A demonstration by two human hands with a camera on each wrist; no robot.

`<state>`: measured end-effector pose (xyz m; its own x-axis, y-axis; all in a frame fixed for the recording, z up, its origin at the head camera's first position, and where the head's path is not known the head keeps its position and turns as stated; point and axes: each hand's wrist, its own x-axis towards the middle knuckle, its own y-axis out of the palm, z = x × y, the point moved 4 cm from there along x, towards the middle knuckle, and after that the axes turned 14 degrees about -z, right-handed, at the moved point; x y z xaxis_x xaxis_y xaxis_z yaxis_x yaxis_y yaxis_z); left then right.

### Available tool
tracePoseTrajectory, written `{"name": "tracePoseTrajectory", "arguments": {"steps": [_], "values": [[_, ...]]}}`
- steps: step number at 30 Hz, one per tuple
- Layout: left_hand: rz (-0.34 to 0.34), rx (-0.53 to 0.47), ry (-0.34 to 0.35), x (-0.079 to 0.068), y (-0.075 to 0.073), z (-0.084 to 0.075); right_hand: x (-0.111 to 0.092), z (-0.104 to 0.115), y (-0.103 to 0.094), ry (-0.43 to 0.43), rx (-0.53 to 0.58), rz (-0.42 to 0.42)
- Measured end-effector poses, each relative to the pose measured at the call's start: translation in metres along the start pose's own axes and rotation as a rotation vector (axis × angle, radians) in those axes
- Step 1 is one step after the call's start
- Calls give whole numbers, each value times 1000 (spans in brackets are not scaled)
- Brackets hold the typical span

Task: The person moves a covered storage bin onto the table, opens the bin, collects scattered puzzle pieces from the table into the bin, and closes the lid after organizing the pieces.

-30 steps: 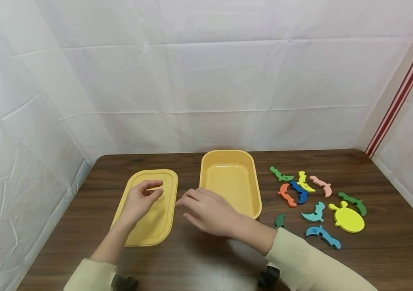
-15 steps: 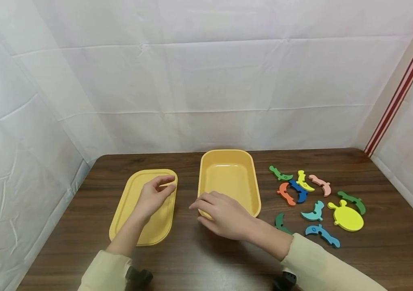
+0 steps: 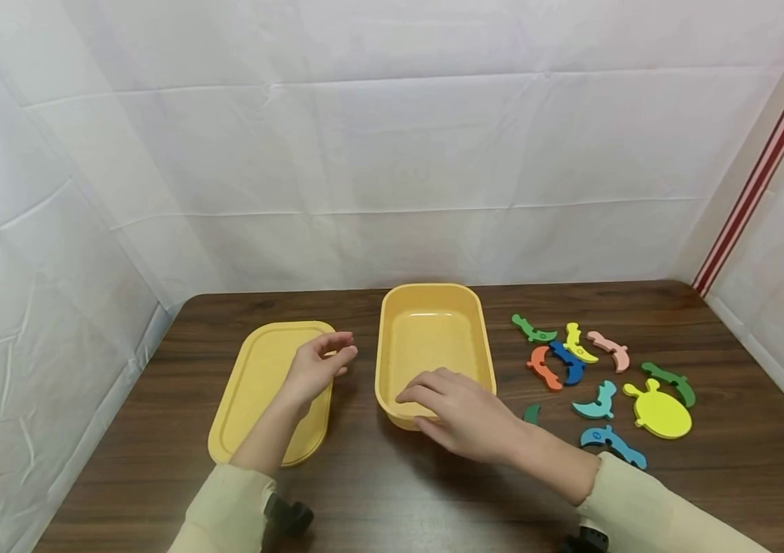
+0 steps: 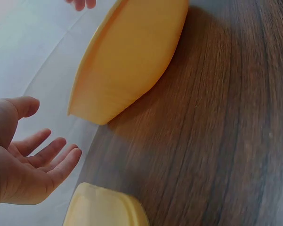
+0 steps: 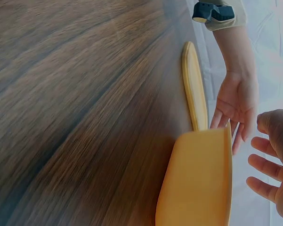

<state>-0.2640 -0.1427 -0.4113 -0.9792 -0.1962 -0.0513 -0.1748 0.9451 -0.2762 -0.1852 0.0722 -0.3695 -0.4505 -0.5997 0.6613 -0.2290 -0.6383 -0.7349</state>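
Observation:
My left hand [image 3: 313, 370] hovers above the right part of a flat yellow lid [image 3: 239, 407], fingers loosely bent and holding nothing. In the left wrist view the left hand [image 4: 33, 155] shows its fingers spread apart from the yellow box [image 4: 127, 56]. Over the near end of that open yellow box [image 3: 433, 338] is my right hand [image 3: 464, 415], its fingers relaxed and nothing between them. The right wrist view has the right hand [image 5: 278, 165] beside the box wall [image 5: 198, 179]. Inside the box only its bare floor shows.
Several coloured flat pieces lie on the right of the dark wood table [image 3: 392, 499]. Among them are a yellow round-bodied piece [image 3: 663, 415], a light blue one [image 3: 613, 445] and an orange one [image 3: 544, 369]. The right forearm partly covers a dark green piece [image 3: 532, 414]. White sheeting [image 3: 392, 153] stands behind.
Both hands have moved to the right. The left went from over the lid's middle toward its right edge, the right from the gap beside the box to over its near end.

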Motion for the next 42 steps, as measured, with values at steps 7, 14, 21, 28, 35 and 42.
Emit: {"name": "tracePoseTrajectory", "arguments": {"steps": [7, 14, 21, 28, 35, 42], "values": [[35, 1, -46, 1, 13, 1, -11, -11, -14, 32, -39, -16], [76, 12, -59, -1, 24, 0, -23, -20, -27, 115, -96, 13], [103, -12, -71, -1, 33, -1, -35, -28, -38, 195, -159, 15], [100, -31, -82, -1, 40, -1, -51, -38, -46, 268, -189, 0], [105, -42, -105, -3, 46, 3, -68, -46, -52, 369, -208, 29], [128, -59, -123, -4, 47, 5, -83, -54, -56, 462, -240, 100]]}}
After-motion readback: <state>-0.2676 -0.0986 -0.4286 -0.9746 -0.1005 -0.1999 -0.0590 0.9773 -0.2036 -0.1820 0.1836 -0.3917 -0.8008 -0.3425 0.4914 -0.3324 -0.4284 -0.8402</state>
